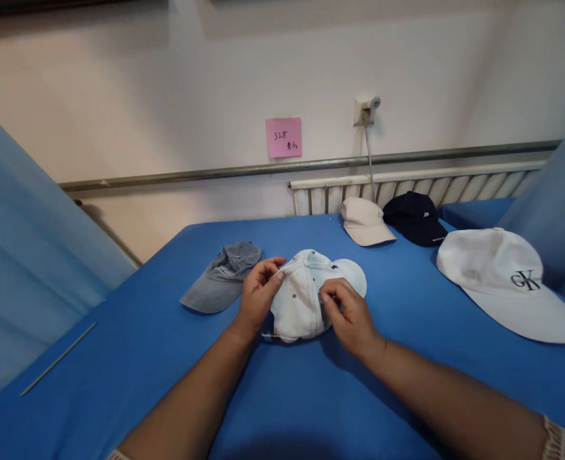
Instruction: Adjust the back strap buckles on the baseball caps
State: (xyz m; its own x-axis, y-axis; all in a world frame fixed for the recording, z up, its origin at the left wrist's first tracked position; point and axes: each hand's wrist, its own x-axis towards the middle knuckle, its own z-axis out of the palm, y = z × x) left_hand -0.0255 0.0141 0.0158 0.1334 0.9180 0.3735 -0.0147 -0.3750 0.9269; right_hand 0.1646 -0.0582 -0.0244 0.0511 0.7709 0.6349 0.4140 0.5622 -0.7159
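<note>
A pale blue-white baseball cap (301,297) lies in front of me on the blue-covered table, its brim pointing to the right and its strap opening at the left. My left hand (259,291) is closed on the cap's left edge, thumb and fingers pinching the fabric. On the other side of the crown, my right hand (349,313) has its fingers curled in a pinch against the cloth; the fingertips are partly hidden. Just beyond my left hand sits a grey-blue cap (219,281), brim toward the lower left.
A large white cap (497,275) with black letters lies at the right. Behind it are a beige cap (364,223) and a navy cap (414,217). A thin stick (59,359) rests on the blue cover (167,383) at left. Curtains (33,255) hang at both sides.
</note>
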